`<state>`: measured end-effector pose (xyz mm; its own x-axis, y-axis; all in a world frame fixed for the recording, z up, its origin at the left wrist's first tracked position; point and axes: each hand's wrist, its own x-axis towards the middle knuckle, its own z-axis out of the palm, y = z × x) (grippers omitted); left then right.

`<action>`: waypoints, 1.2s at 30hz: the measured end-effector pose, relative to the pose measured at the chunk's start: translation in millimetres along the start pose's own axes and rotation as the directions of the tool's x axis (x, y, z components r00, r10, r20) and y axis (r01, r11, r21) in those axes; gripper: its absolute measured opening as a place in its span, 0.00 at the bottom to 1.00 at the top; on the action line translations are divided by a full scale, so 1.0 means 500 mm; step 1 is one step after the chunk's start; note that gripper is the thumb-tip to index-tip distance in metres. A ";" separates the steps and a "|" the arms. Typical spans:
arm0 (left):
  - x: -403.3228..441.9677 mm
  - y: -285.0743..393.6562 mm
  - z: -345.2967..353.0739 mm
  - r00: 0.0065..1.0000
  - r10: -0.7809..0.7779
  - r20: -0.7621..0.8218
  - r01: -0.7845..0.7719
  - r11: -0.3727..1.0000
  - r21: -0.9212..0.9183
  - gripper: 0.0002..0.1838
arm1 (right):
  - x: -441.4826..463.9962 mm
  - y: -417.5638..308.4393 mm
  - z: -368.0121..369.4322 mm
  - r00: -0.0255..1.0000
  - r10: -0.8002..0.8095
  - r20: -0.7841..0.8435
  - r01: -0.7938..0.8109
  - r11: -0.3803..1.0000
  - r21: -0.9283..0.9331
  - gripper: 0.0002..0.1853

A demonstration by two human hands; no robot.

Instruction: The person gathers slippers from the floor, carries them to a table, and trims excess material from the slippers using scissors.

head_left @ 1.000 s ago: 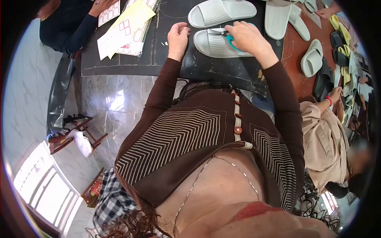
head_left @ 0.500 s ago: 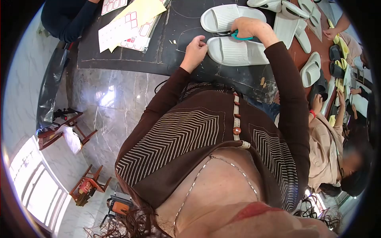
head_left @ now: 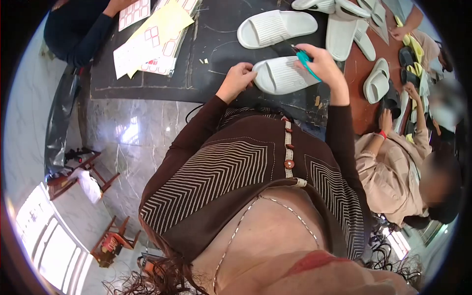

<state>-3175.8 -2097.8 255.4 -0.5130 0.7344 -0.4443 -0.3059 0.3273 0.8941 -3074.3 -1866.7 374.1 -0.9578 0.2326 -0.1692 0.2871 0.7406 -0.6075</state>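
My right hand (head_left: 319,64) is closed on teal-handled scissors (head_left: 308,66), held above the right part of a pale grey slipper (head_left: 285,74). The scissor blades point up and away from me. At the left end of that slipper is my left hand (head_left: 238,81), thumb and fingertips together at its edge; whether they pinch anything is too small to tell. A second pale grey slipper (head_left: 295,25) lies just beyond, on the black table (head_left: 211,49).
Label sheets and yellow paper (head_left: 169,22) lie at the left, near a person's dark sleeve (head_left: 88,37). More grey slippers (head_left: 340,37) are at the right, with one on a red-brown surface (head_left: 355,78). A person in beige (head_left: 388,172) is at the right.
My right hand and the scissors have moved from the far slipper back over the near slipper. The scissors have turned to point away. My left hand now meets the near slipper's left end.
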 end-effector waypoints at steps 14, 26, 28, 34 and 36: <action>0.109 0.096 0.031 0.939 0.208 -0.274 -0.225 0.974 -0.032 0.27 | -0.288 0.062 0.156 0.431 0.468 -0.772 -0.241 0.884 0.401 0.22; 0.143 0.118 -0.004 0.965 0.164 -0.202 -0.195 0.971 -0.140 0.28 | -0.234 0.022 0.159 0.552 0.480 -0.682 -0.446 0.861 0.245 0.21; 0.132 0.116 -0.031 0.950 0.225 -0.218 -0.250 0.963 -0.097 0.26 | -0.227 0.051 0.181 0.573 0.562 -0.596 -0.435 0.825 0.360 0.24; 0.140 0.112 -0.127 0.964 0.188 -0.189 -0.187 0.982 0.028 0.24 | -0.247 0.117 0.163 0.689 0.476 -0.546 -0.198 0.849 0.490 0.27; 0.145 0.128 -0.135 0.964 0.172 -0.202 -0.163 0.985 0.058 0.23 | -0.255 0.095 0.095 0.791 0.428 -0.437 -0.233 0.871 0.432 0.27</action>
<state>-3286.7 -2063.6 276.7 -0.7095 0.6440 -0.2862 -0.1709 0.2368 0.9564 -2939.2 -1891.1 329.7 -0.6279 0.7764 -0.0548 0.4665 0.3191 -0.8250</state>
